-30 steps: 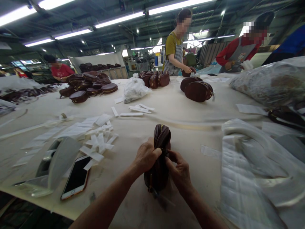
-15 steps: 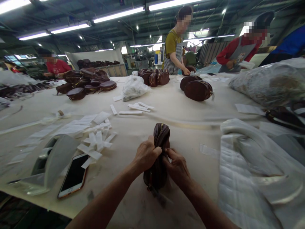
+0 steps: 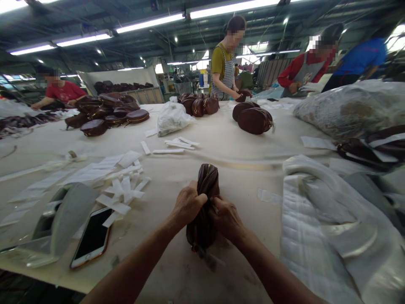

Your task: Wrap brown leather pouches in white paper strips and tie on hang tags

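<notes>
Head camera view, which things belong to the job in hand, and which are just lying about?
Part of the job:
brown zippered bag, between left hand and right hand
probably the similar brown bags farther back

Apparently lying about:
smartphone
gray tape dispenser
white strips, though possibly supplies

Phone left of pouch, plastic wrap right, other pouches behind

Grips a dark brown zippered bag with left hand and right hand at a pale worktable, between a phone and loose white strips at left and plastic sheeting at right, opposite an aproned co-worker.
</notes>
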Tool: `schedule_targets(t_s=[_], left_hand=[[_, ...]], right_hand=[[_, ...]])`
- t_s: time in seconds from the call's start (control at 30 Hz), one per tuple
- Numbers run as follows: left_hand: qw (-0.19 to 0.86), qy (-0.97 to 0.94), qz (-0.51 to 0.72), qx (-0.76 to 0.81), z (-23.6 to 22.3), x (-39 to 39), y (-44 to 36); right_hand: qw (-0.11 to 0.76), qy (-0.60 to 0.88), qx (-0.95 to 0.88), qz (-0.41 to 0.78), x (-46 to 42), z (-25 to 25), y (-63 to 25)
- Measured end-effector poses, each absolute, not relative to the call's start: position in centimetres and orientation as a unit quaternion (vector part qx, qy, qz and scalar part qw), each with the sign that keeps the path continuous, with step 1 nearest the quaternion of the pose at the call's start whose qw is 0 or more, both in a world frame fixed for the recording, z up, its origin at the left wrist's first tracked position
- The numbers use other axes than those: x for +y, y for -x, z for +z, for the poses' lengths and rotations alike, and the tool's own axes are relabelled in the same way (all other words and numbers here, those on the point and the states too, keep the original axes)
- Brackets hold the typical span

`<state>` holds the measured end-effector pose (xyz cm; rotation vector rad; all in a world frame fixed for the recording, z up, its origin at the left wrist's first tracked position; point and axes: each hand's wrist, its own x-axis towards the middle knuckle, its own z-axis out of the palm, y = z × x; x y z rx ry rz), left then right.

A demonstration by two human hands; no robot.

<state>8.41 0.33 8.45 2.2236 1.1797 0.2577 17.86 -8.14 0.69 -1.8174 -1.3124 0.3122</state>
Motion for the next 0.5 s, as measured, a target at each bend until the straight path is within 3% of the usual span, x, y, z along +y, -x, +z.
schedule_targets(t_s=[0.2, 0.5], left_hand=[[0.297, -0.838, 0.104, 0.446, 8.2, 0.1, -8.3], [0.308, -0.828, 0.12, 0.454, 8.0, 0.4, -8.3]], right_hand=[[0.526, 0.692, -0.478, 0.126, -8.2, -0.9, -17.5], [0.6, 0.673, -0.407, 0.147, -7.3, -0.6, -16.8]])
